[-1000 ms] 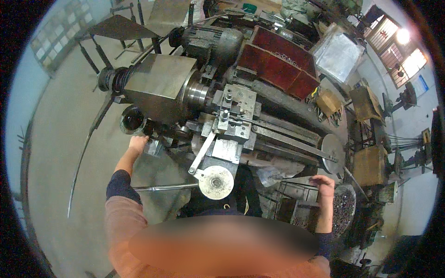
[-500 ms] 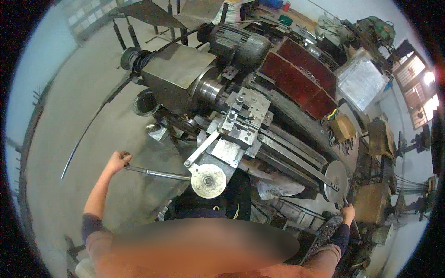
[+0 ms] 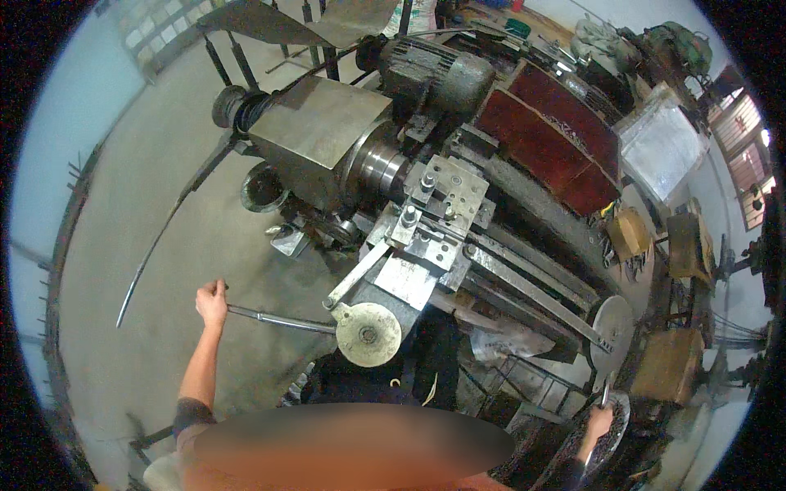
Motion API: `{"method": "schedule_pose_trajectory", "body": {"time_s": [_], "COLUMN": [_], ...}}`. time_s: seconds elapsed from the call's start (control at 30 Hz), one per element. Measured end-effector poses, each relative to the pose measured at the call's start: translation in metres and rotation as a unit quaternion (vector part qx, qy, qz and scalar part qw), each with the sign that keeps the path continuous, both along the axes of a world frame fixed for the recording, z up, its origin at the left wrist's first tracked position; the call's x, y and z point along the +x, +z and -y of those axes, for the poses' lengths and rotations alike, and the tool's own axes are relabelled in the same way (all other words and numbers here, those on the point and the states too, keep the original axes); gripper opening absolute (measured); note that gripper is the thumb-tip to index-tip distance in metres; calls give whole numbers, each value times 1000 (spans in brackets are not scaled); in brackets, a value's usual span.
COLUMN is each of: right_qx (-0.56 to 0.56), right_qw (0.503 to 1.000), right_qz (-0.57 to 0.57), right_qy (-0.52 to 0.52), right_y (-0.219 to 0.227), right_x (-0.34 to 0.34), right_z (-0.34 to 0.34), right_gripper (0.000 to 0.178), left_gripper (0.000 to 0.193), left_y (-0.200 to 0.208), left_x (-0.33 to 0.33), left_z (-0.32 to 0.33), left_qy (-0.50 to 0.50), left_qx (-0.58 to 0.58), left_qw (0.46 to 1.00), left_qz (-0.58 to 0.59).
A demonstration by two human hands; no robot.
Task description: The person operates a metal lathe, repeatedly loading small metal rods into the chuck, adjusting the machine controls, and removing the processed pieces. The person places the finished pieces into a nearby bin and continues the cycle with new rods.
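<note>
My left hand [image 3: 211, 304] is closed at the outer end of a long metal lever [image 3: 282, 319]. This lever runs right to a round pale disc [image 3: 368, 334] at the front of a metal lathe. Low on the right, my right hand [image 3: 600, 420] grips a metal handle [image 3: 606, 392] below a grey wheel [image 3: 612, 331] at the end of the lathe bed. Between the hands, a flat bar [image 3: 359, 277] slants from the disc up to the steel tool slide [image 3: 434, 221]. Beyond the slide's far left side is a shiny cylindrical spindle [image 3: 383, 169].
Behind the headstock [image 3: 319, 123] sits a dark motor [image 3: 438, 75]. Reddish-brown panels [image 3: 548, 139] lie along the lathe's far side. A thin curved rod [image 3: 160, 241] reaches out at left. A tray of dark shavings [image 3: 620, 419] lies near my right hand, with loose tools [image 3: 626, 245] farther back.
My right hand has swung down toward me with the wheel's handle. My left hand stays at the lever's end, but its wrist and forearm are more upright. The whole view has shifted slightly.
</note>
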State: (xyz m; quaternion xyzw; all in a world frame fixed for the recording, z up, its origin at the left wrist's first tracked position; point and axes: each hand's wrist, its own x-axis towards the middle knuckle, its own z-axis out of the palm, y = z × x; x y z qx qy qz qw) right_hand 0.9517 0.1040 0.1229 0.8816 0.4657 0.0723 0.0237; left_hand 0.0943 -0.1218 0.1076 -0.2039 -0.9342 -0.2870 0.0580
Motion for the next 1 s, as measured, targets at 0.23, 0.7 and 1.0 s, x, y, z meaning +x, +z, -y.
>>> {"method": "schedule_pose_trajectory", "body": {"time_s": [0.23, 0.7, 1.0], "right_qx": [59, 24, 83], "right_qw": [993, 995, 990], "right_qz": [-101, -92, 92], "right_qy": [-4, 14, 63], "right_y": [-19, -11, -13], "right_x": [-3, -14, 7], "right_z": [15, 12, 4], "right_gripper": [32, 35, 37], "left_gripper": [34, 31, 27], "left_y": [2, 1, 3], "left_x": [-6, -17, -2], "left_z": [-12, -21, 4], "left_qy": [-21, -65, 59], "left_qx": [43, 35, 240], "left_qw": [999, 996, 961], "left_qz": [-13, -44, 125]}}
